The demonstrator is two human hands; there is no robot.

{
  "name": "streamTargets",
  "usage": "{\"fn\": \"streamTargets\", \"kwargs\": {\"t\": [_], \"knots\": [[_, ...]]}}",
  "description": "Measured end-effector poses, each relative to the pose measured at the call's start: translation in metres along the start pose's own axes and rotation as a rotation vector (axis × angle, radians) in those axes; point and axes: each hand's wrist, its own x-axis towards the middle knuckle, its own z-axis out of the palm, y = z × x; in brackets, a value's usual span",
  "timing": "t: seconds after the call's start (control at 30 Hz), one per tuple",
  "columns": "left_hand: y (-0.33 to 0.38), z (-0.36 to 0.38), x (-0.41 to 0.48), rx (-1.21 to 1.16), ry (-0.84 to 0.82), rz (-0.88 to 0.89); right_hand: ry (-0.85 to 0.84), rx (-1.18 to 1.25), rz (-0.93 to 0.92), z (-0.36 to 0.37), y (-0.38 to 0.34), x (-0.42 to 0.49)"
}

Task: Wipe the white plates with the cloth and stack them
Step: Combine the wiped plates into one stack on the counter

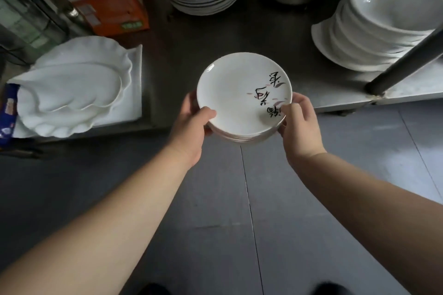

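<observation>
on the counter (179, 55), scalloped platters (72, 88) lie left, nested bowls (374, 24) right. my left grip (191, 127) and right grip (299, 122) hold the stack of white plates (237, 93) at its front edge.

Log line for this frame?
left hand: grips plate stack | right hand: grips plate stack | top plate: face up, black lettering

Your left hand (191, 124) and right hand (299, 122) grip a small stack of white plates (235, 93) from both sides. It is held above the steel counter's (182, 38) front edge.
</observation>
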Motion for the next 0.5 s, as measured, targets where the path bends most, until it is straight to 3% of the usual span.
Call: {"fn": "streamTargets", "kwargs": {"t": [0.5], "knots": [[-0.008,0.036,0.131,0.01,0.02,0.014,0.054,-0.02,0.011,0.032,-0.006,0.126]]}}
